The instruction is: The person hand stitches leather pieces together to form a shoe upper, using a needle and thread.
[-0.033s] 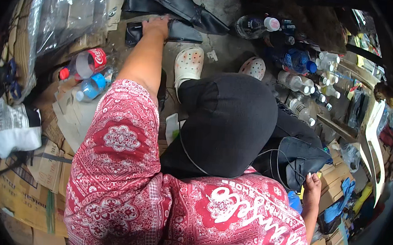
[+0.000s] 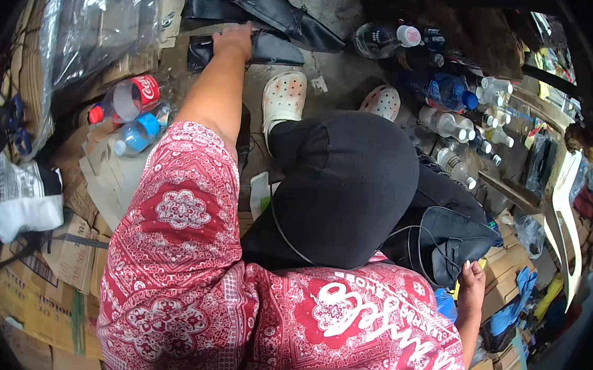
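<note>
At the far left of the floor, my left arm stretches forward and my left hand (image 2: 233,41) grips a black leather shoe (image 2: 277,49) from above, its fingertips partly hidden. Just beyond it lie more black leather shoes (image 2: 291,18), side by side on the floor. Low at the right, beside my thigh, my right hand (image 2: 472,280) has its fingers closed on the edge of a black leather piece (image 2: 454,241), shaped like a shoe upper. A thin grey cord (image 2: 411,242) loops next to that piece. My bent knee (image 2: 345,181) in black cloth stands between the two hands.
White perforated clogs (image 2: 284,100) are on my feet. Several plastic bottles (image 2: 445,123) lie at the right, and a few bottles (image 2: 135,136) at the left on cardboard. Clear plastic sheeting (image 2: 94,23) hangs far left. A pale curved frame (image 2: 563,224) stands right.
My left hand and the shoe under it have shifted very slightly to the left. My right hand stays where it was.
</note>
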Demonstrator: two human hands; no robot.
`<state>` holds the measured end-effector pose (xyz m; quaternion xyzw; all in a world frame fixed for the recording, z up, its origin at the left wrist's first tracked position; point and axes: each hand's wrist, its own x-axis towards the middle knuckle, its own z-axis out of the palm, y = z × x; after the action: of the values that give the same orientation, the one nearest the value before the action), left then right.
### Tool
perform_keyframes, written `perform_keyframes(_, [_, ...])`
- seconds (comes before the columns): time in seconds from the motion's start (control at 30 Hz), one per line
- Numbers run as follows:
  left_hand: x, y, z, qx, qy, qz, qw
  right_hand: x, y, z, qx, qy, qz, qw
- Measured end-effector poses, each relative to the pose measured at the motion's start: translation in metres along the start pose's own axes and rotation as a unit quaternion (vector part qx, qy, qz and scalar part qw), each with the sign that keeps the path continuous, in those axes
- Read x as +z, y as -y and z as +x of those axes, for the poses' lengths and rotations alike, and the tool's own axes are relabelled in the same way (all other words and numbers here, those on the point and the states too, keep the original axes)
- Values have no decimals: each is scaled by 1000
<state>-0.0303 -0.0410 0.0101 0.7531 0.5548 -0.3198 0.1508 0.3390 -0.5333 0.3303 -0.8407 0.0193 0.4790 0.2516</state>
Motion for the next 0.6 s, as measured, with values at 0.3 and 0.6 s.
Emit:
perform_keyframes(0.3, [-15,20,-29,155,17,7,988,-2,-10,1,-32,9,20,999])
perform_keyframes(0.6, [-63,-57,27,244,-108,67,961,1,-6,5,-25,9,-2,1000])
